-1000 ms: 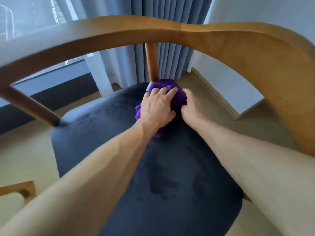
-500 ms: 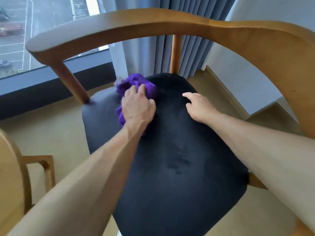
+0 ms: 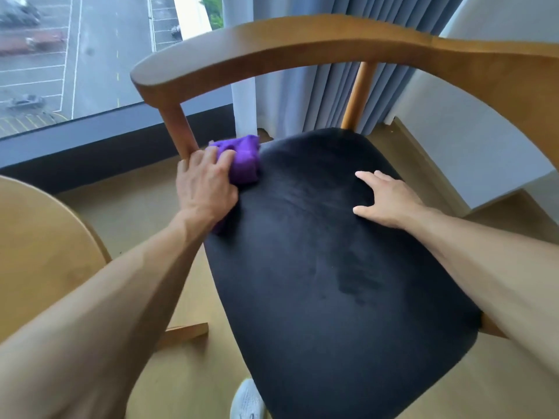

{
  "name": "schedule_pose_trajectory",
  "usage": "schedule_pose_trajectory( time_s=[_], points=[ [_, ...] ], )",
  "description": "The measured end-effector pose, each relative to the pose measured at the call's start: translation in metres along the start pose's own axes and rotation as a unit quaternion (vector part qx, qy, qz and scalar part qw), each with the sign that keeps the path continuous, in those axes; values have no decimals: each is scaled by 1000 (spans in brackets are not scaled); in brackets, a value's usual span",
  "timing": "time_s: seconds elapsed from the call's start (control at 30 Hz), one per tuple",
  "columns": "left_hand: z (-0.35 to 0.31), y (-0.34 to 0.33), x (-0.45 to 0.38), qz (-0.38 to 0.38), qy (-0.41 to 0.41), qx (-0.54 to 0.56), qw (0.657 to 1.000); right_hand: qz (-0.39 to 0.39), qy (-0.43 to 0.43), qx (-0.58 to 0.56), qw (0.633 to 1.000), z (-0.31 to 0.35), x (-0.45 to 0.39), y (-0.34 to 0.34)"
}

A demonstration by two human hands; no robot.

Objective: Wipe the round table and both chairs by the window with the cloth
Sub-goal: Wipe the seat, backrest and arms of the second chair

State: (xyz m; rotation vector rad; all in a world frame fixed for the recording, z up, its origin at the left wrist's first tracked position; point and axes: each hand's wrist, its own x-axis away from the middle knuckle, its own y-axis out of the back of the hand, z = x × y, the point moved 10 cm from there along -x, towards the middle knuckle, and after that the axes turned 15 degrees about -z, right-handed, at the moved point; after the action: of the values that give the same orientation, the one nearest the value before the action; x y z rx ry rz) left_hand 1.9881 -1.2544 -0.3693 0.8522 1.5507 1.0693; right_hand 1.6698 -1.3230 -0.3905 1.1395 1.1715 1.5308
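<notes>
A wooden chair with a curved backrest (image 3: 302,40) and a dark velvet seat (image 3: 332,267) fills the view. My left hand (image 3: 205,186) presses a bunched purple cloth (image 3: 245,158) onto the seat's far left corner, beside the chair's front left post (image 3: 177,128). Part of the cloth is hidden under the palm. My right hand (image 3: 387,198) rests flat on the seat's far right part, fingers spread, holding nothing. The edge of the round wooden table (image 3: 39,246) shows at the left.
A floor-to-ceiling window (image 3: 75,62) and grey curtains (image 3: 317,92) stand beyond the chair. A white wall with a skirting board (image 3: 453,152) is at the right. My white shoe (image 3: 246,400) shows at the bottom on the tan floor.
My left hand has slid the cloth leftward across the seat to its far left corner. My right hand let go of the cloth and now lies flat on the seat.
</notes>
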Motion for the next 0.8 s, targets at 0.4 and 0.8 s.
schedule_pose_trajectory(
  time_s=[0.4,0.8],
  points=[
    [3,13,52,12,239,52,970,28,4,39,999,0,2,-3],
    [-10,40,164,-12,371,112,922,40,-3,63,997,6,6,-11]
  ],
)
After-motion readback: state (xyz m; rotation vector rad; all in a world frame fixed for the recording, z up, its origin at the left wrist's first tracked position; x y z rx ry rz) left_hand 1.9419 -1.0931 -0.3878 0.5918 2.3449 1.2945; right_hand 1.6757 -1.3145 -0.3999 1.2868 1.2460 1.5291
